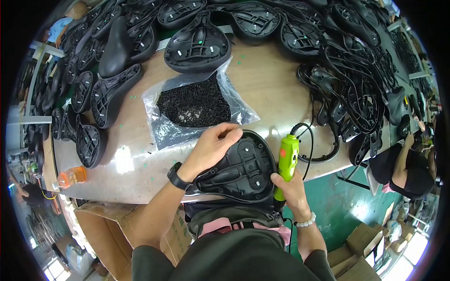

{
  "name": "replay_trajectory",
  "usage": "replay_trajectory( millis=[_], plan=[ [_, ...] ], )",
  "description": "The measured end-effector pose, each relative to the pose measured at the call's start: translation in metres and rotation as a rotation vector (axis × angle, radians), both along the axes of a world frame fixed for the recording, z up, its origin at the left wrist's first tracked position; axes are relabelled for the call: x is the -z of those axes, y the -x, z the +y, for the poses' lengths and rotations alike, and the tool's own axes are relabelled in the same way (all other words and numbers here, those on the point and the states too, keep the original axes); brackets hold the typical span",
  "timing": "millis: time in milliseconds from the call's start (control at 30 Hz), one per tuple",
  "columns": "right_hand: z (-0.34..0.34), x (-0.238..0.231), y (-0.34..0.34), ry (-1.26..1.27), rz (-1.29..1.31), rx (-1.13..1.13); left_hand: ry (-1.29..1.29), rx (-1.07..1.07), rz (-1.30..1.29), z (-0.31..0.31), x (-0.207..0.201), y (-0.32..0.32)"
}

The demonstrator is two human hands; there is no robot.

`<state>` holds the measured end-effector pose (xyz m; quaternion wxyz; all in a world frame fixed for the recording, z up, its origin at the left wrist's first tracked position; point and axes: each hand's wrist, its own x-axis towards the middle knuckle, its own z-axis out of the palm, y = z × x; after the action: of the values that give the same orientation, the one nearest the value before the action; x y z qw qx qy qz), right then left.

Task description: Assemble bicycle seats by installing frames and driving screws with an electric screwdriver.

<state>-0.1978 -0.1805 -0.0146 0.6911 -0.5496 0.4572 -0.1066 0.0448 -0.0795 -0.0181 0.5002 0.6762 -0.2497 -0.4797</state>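
Note:
A black bicycle saddle (pixel 241 166) lies underside up at the table's front edge, its wide end to the right and its narrow nose to the left. Over its far left rim is my left hand (pixel 216 146), thumb against curled fingers; whatever they hold, if anything, is hidden. My right hand (pixel 291 191) is wrapped round a lime-green electric screwdriver (pixel 287 157), upright beside the saddle's right edge, its black tip pointing down and its cord leaving from the top. Just beyond my left hand lies an open clear plastic bag (pixel 164 136) filled with small black screws (pixel 194 105).
Several upturned saddles (pixel 199 47) line the table's far side and left. A heap of black saddle rims (pixel 351 89) covers the right. An orange container (pixel 72 177) sits at the left edge; a cardboard box (pixel 105 229) stands below. Another person (pixel 403 171) works at the right.

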Motion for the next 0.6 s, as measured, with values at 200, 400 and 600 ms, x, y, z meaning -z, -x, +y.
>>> replay_trajectory(
  millis=[200,400,600],
  plan=[
    [0.002,0.001,0.0,0.015,0.037,-0.014,0.101,-0.116,-0.588,0.026,-0.016,0.025],
    [0.004,0.004,-0.001,0.035,0.022,-0.01,0.065,-0.074,-0.78,0.019,-0.02,0.027],
    [0.005,-0.007,-0.009,0.015,0.052,-0.012,-0.066,0.035,-0.958,0.011,-0.02,0.031]
  ],
)
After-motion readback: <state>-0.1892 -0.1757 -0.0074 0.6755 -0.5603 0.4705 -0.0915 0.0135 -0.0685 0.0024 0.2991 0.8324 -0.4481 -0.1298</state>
